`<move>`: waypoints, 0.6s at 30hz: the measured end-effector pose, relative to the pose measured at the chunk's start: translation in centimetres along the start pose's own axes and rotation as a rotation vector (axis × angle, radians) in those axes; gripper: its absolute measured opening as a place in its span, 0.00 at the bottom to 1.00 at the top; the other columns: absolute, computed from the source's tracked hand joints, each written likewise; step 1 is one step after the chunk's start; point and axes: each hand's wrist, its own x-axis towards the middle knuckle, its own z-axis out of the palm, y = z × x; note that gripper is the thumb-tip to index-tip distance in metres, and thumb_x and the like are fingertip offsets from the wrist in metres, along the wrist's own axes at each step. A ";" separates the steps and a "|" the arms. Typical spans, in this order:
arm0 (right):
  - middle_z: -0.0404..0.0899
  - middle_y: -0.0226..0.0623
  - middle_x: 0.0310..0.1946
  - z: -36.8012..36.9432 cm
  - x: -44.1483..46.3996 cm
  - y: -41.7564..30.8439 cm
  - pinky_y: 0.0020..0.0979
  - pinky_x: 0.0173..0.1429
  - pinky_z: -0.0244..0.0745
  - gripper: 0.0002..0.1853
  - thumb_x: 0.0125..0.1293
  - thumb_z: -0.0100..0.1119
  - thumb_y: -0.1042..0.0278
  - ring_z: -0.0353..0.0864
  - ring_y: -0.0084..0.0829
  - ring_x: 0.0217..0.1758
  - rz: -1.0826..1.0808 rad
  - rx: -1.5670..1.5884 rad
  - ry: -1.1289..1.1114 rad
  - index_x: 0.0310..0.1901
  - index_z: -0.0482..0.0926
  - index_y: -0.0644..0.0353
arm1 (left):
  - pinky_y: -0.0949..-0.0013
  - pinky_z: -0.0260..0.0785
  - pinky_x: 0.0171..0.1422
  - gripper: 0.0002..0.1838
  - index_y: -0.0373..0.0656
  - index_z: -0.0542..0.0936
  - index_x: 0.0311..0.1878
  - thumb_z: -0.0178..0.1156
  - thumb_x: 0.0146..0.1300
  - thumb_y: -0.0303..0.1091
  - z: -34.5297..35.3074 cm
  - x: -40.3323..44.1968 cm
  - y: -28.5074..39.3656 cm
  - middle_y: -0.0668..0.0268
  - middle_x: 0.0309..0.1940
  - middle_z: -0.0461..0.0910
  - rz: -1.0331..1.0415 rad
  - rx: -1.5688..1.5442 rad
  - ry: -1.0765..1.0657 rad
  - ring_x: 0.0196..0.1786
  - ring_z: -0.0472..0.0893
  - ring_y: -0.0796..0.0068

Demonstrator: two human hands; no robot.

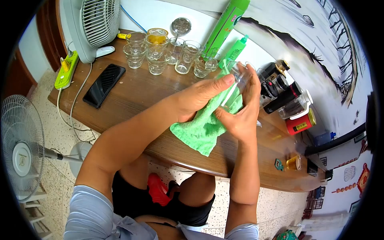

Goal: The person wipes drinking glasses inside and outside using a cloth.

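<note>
Above the table's front part, a green cloth (pixel 204 126) hangs from my two hands. My left hand (pixel 198 98) grips the cloth, its thumb stretched along the upper edge. A clear drinking glass (pixel 237 82), tilted, is partly wrapped in the cloth. My right hand (pixel 243 116) is closed around the glass from the right side, with its thumb pressing near the lower end. Fingers and cloth hide much of the glass. Just behind my hands stands a group of clear glasses (pixel 158 60), some of them stacked.
Left on the wooden table (pixel 132 100) lies a black phone (pixel 104 85), near a green power strip (pixel 67 70) and a fan (pixel 98 24). Green bottles (pixel 224 28) stand at the back. Dark flasks (pixel 282 98) and a red tin (pixel 301 123) are at the right.
</note>
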 end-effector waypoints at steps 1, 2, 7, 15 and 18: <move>0.66 0.52 0.76 0.1 -0.1 0.0 0.46 0.84 0.61 0.60 0.43 0.77 0.77 0.68 0.46 0.80 0.030 -0.003 0.010 0.80 0.55 0.65 | 0.64 0.82 0.62 0.34 0.37 0.73 0.73 0.62 0.79 0.55 0.1 0.0 0.0 0.58 0.61 0.82 0.006 -0.010 -0.010 0.60 0.85 0.72; 0.66 0.52 0.75 0.3 -0.1 -0.1 0.46 0.83 0.63 0.59 0.43 0.78 0.76 0.69 0.45 0.79 0.063 -0.041 0.029 0.79 0.56 0.66 | 0.65 0.82 0.63 0.34 0.37 0.72 0.74 0.62 0.79 0.55 0.0 0.0 0.0 0.58 0.62 0.82 0.015 -0.018 -0.017 0.61 0.85 0.72; 0.72 0.58 0.67 0.5 -0.4 -0.2 0.47 0.76 0.71 0.53 0.42 0.76 0.80 0.74 0.55 0.71 0.035 -0.528 -0.003 0.75 0.60 0.70 | 0.65 0.74 0.71 0.31 0.39 0.72 0.75 0.61 0.81 0.51 -1.3 0.7 -0.3 0.61 0.64 0.80 0.196 0.530 0.084 0.66 0.79 0.74; 0.69 0.53 0.73 1.9 -1.2 0.1 0.46 0.80 0.67 0.61 0.43 0.80 0.74 0.72 0.54 0.75 -0.100 -0.475 -0.112 0.81 0.56 0.68 | 0.62 0.77 0.69 0.36 0.42 0.78 0.67 0.51 0.79 0.67 -2.0 0.8 1.2 0.61 0.59 0.83 0.090 0.207 0.182 0.63 0.82 0.70; 0.70 0.53 0.73 2.0 -0.8 -0.1 0.46 0.81 0.65 0.61 0.42 0.80 0.74 0.71 0.53 0.77 -0.191 -0.424 -0.066 0.81 0.56 0.68 | 0.61 0.82 0.63 0.38 0.43 0.79 0.64 0.49 0.77 0.72 -2.3 0.9 1.6 0.60 0.56 0.85 0.041 -0.026 0.106 0.57 0.86 0.69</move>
